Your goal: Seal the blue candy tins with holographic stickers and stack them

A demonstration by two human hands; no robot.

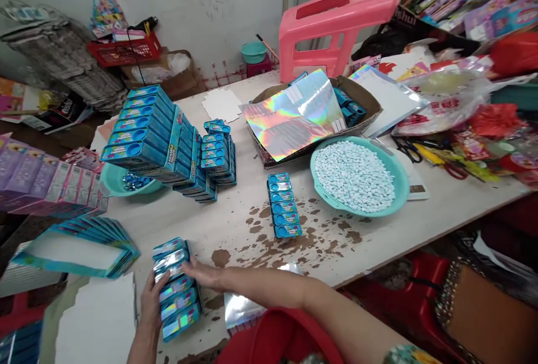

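A row of small blue candy boxes (179,291) with shiny tops lies on the table at the lower left. My left hand (150,299) presses against its left side, fingertips on the upper boxes. From the right, my right hand (200,272) grips the same row near its far end, so the boxes are held between both hands. Another short row of blue boxes (284,207) stands apart at mid-table. Beyond my hands rises a tall stack of blue boxes (147,128), with a smaller stack (217,153) beside it.
A turquoise basin (401,184) full of pale candies stands right of centre. Behind it, a cardboard box (263,156) carries holographic sheets (294,111). Folded blue cartons (121,235) and white sheets (96,319) lie at left. A pink stool (315,27) is at the back.
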